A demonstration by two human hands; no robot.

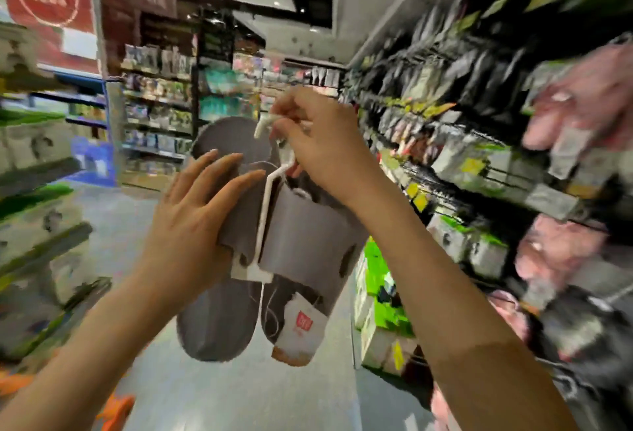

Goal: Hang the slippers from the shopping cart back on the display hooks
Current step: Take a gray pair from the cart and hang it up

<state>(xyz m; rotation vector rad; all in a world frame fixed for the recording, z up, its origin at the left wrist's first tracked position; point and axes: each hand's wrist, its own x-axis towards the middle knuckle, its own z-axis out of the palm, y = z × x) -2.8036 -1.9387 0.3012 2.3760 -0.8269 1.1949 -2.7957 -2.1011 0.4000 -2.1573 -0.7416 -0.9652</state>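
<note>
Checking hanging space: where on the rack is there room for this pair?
No free hook shows. The rack on the right is packed with blurred hanging packs, pink slippers nearest. Open room lies only in the aisle left of the grey slippers, held by both hands.

Grey slippers (pixel 274 245): matt, smooth, foam- or rubber-like straps and soles, no sheen. White hanger (pixel 265 211): thin, smooth plastic. Tag (pixel 301 328): white paper or card, red print, on thin white string. Display rack (pixel 445 170) to the right: dark metal wire; packets on it glossy, blurred. Floor (pixel 239 396): smooth, pale, slightly reflective.
</note>
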